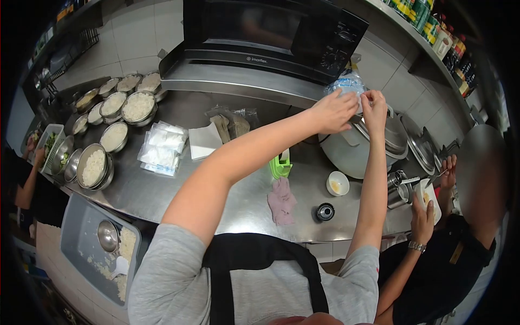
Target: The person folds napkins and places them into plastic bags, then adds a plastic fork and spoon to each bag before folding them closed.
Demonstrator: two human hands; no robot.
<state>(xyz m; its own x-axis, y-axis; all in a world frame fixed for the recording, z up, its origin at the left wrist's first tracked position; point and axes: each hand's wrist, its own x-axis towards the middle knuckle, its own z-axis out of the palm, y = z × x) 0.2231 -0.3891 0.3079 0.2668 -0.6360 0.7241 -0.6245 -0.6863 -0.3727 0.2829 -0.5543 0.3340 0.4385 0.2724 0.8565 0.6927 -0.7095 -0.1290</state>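
Note:
A clear plastic bag with blue print [346, 84] lies at the end of the metal ledge, beside the microwave. My left hand [337, 111] reaches over to its near side, fingers stretched out and spread against the plastic. Close beside it, my right hand [374, 108] has its fingertips pinched together at the bag's edge; what exactly sits between them is small and partly hidden. Below both hands stands a large rice cooker [346, 149] with a grey lid [389, 135].
Metal bowls of rice [138, 106] crowd the left, near plastic packets [163, 146] and white napkins [205, 142]. A mauve cloth [281, 201], black cap [325, 212] and white bowl [337, 184] lie nearer. At right a co-worker's hand [422, 222] holds a white dish [427, 197].

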